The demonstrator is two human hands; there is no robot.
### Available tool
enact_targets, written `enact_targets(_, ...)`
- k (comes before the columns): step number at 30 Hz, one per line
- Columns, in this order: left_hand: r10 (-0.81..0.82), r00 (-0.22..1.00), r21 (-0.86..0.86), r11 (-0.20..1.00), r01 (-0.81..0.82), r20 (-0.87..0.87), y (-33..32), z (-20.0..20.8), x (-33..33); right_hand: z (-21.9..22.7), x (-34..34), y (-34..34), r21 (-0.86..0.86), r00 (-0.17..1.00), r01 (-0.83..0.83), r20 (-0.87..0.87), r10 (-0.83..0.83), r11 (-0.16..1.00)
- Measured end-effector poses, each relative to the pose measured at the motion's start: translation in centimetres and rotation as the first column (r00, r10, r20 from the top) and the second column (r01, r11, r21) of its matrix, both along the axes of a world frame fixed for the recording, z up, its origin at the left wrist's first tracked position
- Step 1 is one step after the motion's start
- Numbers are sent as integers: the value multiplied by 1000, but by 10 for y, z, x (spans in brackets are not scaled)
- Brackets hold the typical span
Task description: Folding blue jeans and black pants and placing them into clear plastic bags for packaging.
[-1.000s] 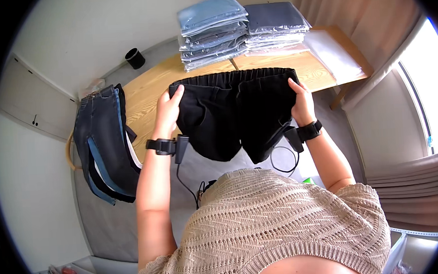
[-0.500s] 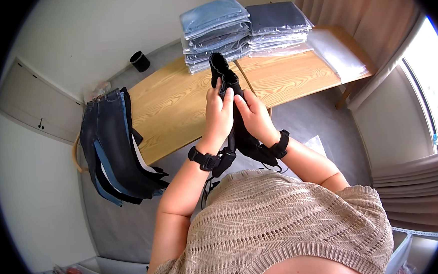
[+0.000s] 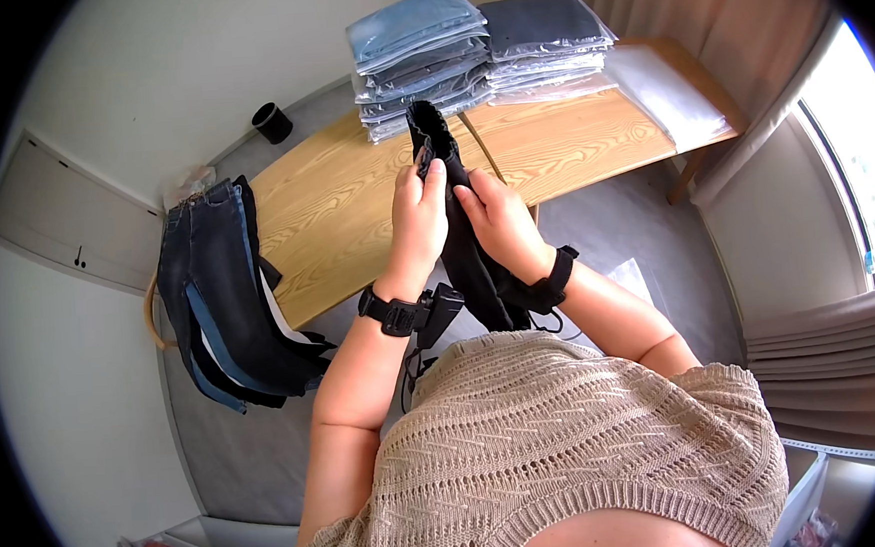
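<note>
A pair of black trousers point(image 3: 473, 281), folded narrow, hangs upright between my hands in front of my body. Its gathered waist end points away from me, over the wooden table point(image 3: 323, 210). My left hand point(image 3: 417, 220) is closed on the left side of the cloth just below the waist, thumb on top. On the opposite side my right hand point(image 3: 503, 227) grips the cloth slightly lower, its thumb lying along the fabric. The lower part of the trousers drops toward my waist and is partly hidden by my right wrist and a black wrist device.
Bagged folded jeans rise in a light blue stack point(image 3: 415, 34) and a dark stack point(image 3: 547, 21) at the table's far side. Flat clear bags point(image 3: 662, 94) lie to their right. Several jeans point(image 3: 217, 267) hang at the left. A black bin point(image 3: 271, 123) stands behind.
Both hands have shifted slightly left with the black trousers. My right hand has slid a little down the cloth, and the folded legs now hang straighter.
</note>
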State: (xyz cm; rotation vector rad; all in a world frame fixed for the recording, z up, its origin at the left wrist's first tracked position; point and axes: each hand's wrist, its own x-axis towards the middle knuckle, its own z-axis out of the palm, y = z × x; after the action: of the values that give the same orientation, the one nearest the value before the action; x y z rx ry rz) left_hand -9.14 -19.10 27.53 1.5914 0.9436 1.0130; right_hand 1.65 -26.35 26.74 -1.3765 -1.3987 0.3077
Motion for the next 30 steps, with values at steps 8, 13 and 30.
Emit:
enact_targets(8, -44, 996, 115, 992, 53, -81, -5, 2, -2, 0, 0, 0, 25, 1000, 9, -9, -8, 1000)
enact_targets(13, -317, 905, -164, 914, 371, 284, -21, 25, -15, 14, 12, -13, 44, 989, -90, 119, 84, 995)
enact_targets(30, 82, 739, 692, 432, 578, -668, 25, 65, -26, -5, 45, -19, -33, 895, -329, -331, 300, 944)
